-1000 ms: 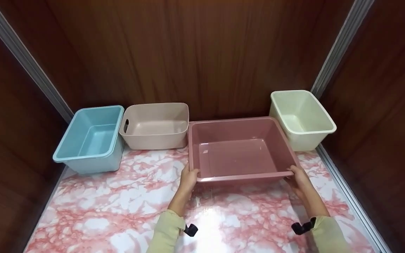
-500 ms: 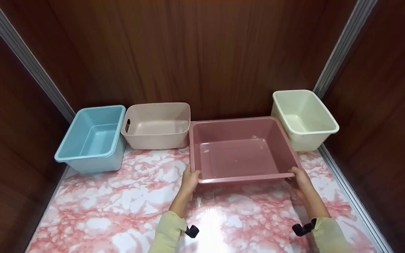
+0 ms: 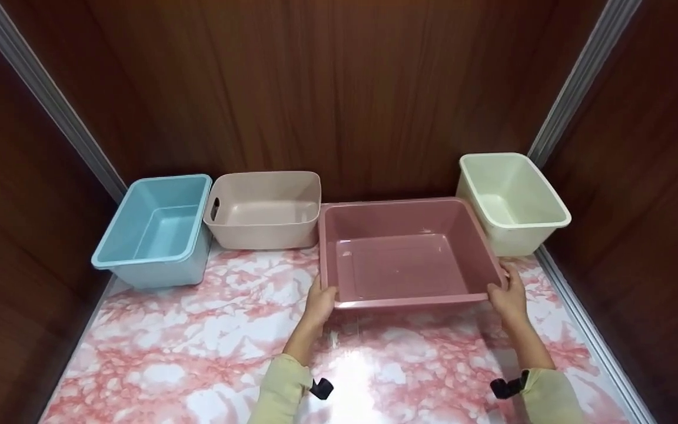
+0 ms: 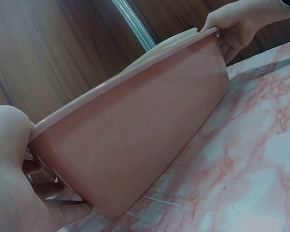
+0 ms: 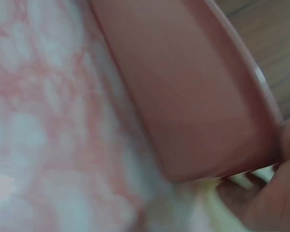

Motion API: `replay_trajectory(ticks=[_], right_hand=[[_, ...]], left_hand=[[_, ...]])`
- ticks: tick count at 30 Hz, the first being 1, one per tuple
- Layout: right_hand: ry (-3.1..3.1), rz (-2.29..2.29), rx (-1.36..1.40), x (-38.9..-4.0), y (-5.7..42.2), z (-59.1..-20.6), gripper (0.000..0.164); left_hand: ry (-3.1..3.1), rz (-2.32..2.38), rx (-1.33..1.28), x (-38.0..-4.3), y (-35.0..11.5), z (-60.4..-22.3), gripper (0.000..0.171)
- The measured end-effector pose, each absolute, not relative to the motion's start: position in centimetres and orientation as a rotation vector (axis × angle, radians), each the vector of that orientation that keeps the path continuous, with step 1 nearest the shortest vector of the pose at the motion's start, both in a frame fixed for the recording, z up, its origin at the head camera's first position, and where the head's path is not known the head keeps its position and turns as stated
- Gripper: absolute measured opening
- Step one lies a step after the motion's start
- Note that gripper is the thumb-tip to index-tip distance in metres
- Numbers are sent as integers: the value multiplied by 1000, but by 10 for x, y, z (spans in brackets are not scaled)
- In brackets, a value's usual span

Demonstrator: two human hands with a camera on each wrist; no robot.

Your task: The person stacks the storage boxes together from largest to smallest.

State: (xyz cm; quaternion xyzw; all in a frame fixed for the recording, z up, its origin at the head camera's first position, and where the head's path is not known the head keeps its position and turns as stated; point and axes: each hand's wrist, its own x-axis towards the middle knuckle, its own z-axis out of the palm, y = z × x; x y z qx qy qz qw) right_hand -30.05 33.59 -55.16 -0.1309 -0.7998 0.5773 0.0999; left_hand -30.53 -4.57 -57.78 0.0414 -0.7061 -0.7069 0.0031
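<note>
A large dusty-pink plastic storage bin stands on the marbled surface, with nothing inside it. My left hand grips its near left corner; the thumb is over the rim and the fingers go down the outer left wall, as the left wrist view shows. At the near right corner my right hand holds the bin, thumb at the rim and fingers along the outer right side. In the right wrist view the fingers reach beneath the rim at the bin's end.
A beige bin with a handle hole adjoins the pink bin's left side, and a light-blue bin stands farther left. To the right, a pale-green bin sits close against it. Brown wood-grain panels rise behind and at both sides.
My right hand has shifted its hold, its fingers moving from under the near right corner to the outer right side. The left hand and the bin stay nearly in place.
</note>
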Motion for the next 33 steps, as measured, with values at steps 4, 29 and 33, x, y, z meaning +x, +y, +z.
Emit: replay_trajectory(ticks=[4,29,33], right_hand=[[-2670,1319,-262,-305,336,-535,65],[-2878,923,-261,-326,338,-530,74],[-2867,914,-278,-325,338,-532,74]], left_hand=[[-2210,-2217,87,-305,-47,-579,55],[-2255,-2231,122,-305,-45,-577,65],[-2251,-2241,133,-305,-44,-579,68]])
